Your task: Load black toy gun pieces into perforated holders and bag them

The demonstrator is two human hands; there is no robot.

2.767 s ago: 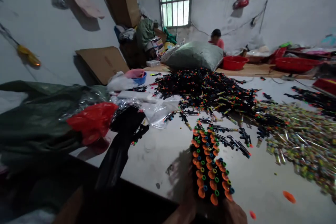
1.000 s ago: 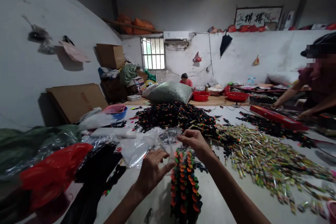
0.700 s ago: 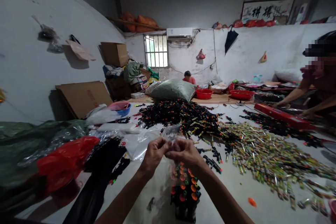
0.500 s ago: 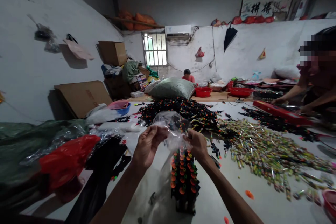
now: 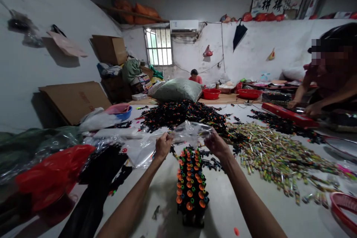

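My left hand (image 5: 163,146) and my right hand (image 5: 218,144) each pinch one side of a clear plastic bag (image 5: 188,134), stretched between them. Below the bag, a block of black toy pieces (image 5: 192,189) with orange suction cups in rows stands on the white table (image 5: 231,212). A large heap of black pieces with orange tips (image 5: 186,115) lies behind the bag. To the right spreads a pile of small clear tubes with yellow-green contents (image 5: 273,152).
At left lie a red plastic bag (image 5: 55,171), black cloth (image 5: 95,193) and a blue basin (image 5: 124,113). A person (image 5: 331,74) at the right works by a long red box (image 5: 290,114). Another person (image 5: 195,76) sits behind a green sack (image 5: 178,90). A red basket (image 5: 344,212) is at lower right.
My hands have moved apart, and the bag has gone from bunched up to stretched wide. More of the suction-cup block shows. The view has shifted slightly to the right.
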